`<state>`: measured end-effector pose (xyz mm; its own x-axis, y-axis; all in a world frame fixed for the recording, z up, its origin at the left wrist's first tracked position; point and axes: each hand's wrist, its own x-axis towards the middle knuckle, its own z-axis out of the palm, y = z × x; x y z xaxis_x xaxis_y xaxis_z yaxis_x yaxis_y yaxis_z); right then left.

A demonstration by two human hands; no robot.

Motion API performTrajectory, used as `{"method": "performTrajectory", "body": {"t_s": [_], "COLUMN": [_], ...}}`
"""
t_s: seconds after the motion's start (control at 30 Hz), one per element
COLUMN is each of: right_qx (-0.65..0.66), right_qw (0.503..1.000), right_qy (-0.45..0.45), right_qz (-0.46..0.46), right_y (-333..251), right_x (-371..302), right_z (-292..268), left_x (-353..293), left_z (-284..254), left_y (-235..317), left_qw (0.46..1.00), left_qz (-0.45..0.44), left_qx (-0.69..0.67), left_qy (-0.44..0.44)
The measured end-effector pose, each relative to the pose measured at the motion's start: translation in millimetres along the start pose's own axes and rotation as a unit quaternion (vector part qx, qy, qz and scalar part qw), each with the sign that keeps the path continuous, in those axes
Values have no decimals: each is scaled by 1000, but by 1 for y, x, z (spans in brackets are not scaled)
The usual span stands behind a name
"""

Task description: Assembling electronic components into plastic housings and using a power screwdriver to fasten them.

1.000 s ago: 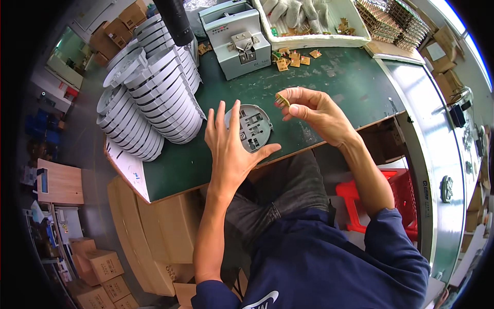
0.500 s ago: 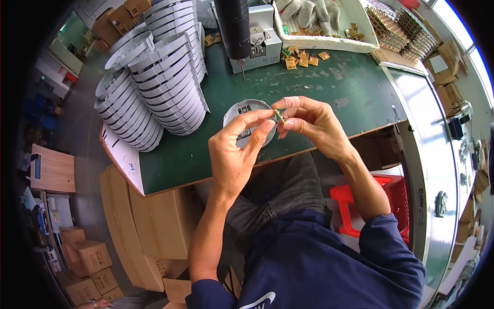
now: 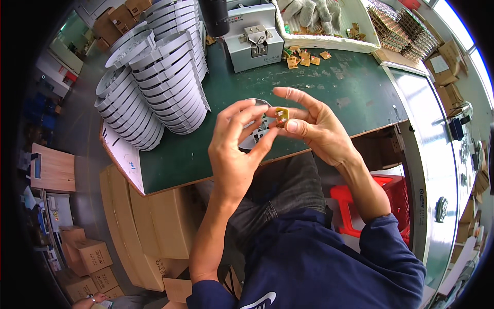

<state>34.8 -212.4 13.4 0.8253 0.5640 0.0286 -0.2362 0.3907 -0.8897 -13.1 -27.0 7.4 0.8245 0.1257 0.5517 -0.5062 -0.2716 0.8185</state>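
Note:
A small yellow-brown circuit board (image 3: 281,116) is pinched between the thumb and fingers of my right hand (image 3: 320,123), with the index finger raised. Close by on the left, my left hand (image 3: 231,136) has its thumb and fingers curved and apart. Its fingertips are beside the board; whether they touch it cannot be made out. Below both hands, a round grey plastic housing (image 3: 248,143) with small parts inside lies near the table's front edge, largely covered by my fingers.
Stacked grey round housings (image 3: 170,85) stand on the left of the green table (image 3: 339,98). At the back are a black electric screwdriver (image 3: 213,18), a grey metal box machine (image 3: 254,44), loose small boards (image 3: 304,58) and a white foam tray (image 3: 329,43) with gloves.
The board has turned so its face shows. My left fingers have spread and shifted off it, and my right index finger has lifted. The hanging screwdriver has swung left and up.

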Motion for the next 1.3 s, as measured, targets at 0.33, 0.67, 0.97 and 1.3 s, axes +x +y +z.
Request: {"method": "performTrajectory", "body": {"t_s": [0.33, 0.67, 0.97, 1.3], "right_qx": [-33, -35, -90, -130], "right_qw": [999, 999, 990, 984], "right_qy": [-16, -8, 6, 29], "right_qz": [-29, -34, -107, -118], "right_y": [9, 15, 13, 20], "right_x": [1, 2, 0, 0], "right_z": [-3, -3, 6, 6], "left_x": [-4, -8, -11, -11], "left_z": [-7, -5, -7, -9], "left_y": [3, 5, 7, 2], "left_qw": [998, 998, 996, 987], "left_qz": [-46, -18, 35, 84], "left_qx": [-23, 40, 76, 138], "left_qy": [-45, -39, -3, -4]}}
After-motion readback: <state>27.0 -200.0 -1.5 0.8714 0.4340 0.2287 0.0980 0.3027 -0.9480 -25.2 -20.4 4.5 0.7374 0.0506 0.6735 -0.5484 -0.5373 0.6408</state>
